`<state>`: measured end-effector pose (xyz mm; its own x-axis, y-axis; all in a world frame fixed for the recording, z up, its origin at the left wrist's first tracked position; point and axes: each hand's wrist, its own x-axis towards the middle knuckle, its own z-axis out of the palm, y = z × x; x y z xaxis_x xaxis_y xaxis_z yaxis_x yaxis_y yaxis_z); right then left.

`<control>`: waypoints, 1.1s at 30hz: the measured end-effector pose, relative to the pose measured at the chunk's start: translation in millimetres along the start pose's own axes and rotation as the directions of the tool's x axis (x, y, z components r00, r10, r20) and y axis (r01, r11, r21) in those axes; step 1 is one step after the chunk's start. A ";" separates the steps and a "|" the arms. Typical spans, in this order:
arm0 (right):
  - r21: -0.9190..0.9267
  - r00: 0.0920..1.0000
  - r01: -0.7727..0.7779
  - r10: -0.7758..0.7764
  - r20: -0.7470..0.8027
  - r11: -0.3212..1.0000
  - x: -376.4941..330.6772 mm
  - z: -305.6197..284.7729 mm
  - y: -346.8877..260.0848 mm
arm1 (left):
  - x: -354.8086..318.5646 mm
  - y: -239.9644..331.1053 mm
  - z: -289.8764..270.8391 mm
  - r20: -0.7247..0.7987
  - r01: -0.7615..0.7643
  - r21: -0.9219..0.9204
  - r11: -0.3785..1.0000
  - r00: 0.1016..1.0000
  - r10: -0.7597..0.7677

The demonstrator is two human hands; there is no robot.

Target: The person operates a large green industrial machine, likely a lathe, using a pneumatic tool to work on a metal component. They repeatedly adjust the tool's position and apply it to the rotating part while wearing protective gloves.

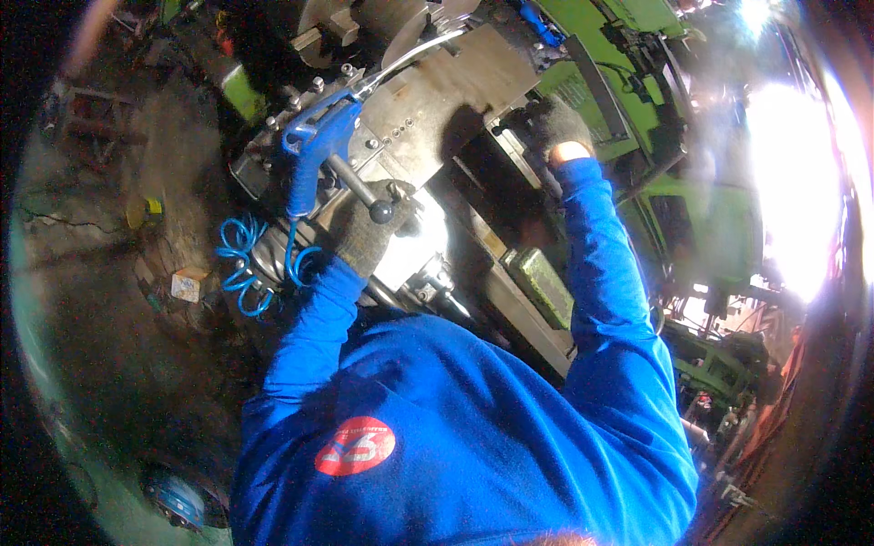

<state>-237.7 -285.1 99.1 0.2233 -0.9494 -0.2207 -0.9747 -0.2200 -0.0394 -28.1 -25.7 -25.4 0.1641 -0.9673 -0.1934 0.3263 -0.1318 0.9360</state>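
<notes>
My left hand (366,232), in a grey work glove, lies beside a metal lever (353,178) with a black ball knob (381,211). Its fingers look curled round something on the machine, but the lever and knob partly cover them. A blue air blow gun (320,150) rests on the lathe's tool slide, just beyond that hand. Farther right, my right hand (560,126), gloved too, reaches to dark controls (517,120) next to the green machine body. Shadow hides its fingers. A flat steel plate (455,86) spans the space between the hands.
A large round chuck (387,32) is at the far edge. Coiled blue hose (241,259) hangs at the left. Green machinery (701,223) stands to the right, with a green block (539,284) nearer me. A small box (188,284) sits on the floor at left.
</notes>
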 end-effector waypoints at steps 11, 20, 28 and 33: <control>0.224 0.996 -0.066 0.078 -0.045 0.972 -17.5 -11.1 -26.3 | -1.0 -25.2 -1.0 -0.042 -0.070 -0.001 0.998 0.997 0.070; 0.247 0.940 -0.019 0.102 -0.327 0.969 -36.5 20.2 -20.4 | 10.0 -29.0 4.5 0.026 0.003 0.024 1.000 1.000 -0.004; -0.061 0.878 0.256 -0.258 -0.402 0.965 -23.4 -15.3 15.5 | 6.6 -11.4 5.2 -0.011 0.003 0.179 0.984 1.000 -0.001; -0.164 0.745 0.475 -0.494 -0.448 0.865 1.6 -14.1 28.2 | 19.5 -57.9 -16.8 0.081 -0.247 0.423 0.872 0.969 0.235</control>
<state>-264.7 -296.0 111.4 0.6530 -0.6991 0.2912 -0.7350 -0.6777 0.0212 -28.2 -33.3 -88.3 0.1601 -0.9855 0.0566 -0.1500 0.0323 0.9882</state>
